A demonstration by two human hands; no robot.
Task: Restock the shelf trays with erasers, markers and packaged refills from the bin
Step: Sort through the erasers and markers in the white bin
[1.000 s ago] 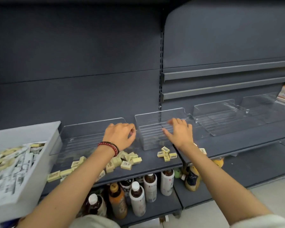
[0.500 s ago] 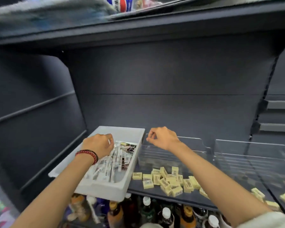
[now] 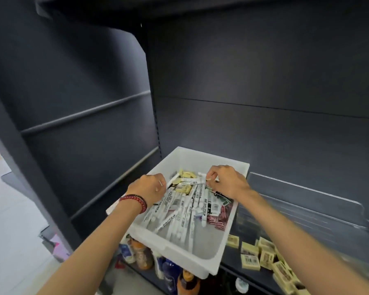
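A white bin (image 3: 202, 261) sits on the dark shelf, full of white markers (image 3: 179, 211), yellow erasers (image 3: 184, 180) at its far end and dark red packaged refills (image 3: 221, 216) on its right side. My left hand (image 3: 150, 189), with a red bead bracelet at the wrist, is curled over the bin's left side among the markers; what it holds is hidden. My right hand (image 3: 226, 182) reaches into the far right of the bin and pinches the end of a white marker (image 3: 192, 181).
A clear shelf tray (image 3: 307, 201) stands to the right of the bin. Several loose yellow erasers (image 3: 262, 255) lie on the shelf (image 3: 232, 258) in front of it. Bottles (image 3: 141, 254) stand on the lower shelf. Floor shows at left.
The view has swung left from the trays to the bin. Both hands have moved into the bin, and my right hand now pinches a marker.
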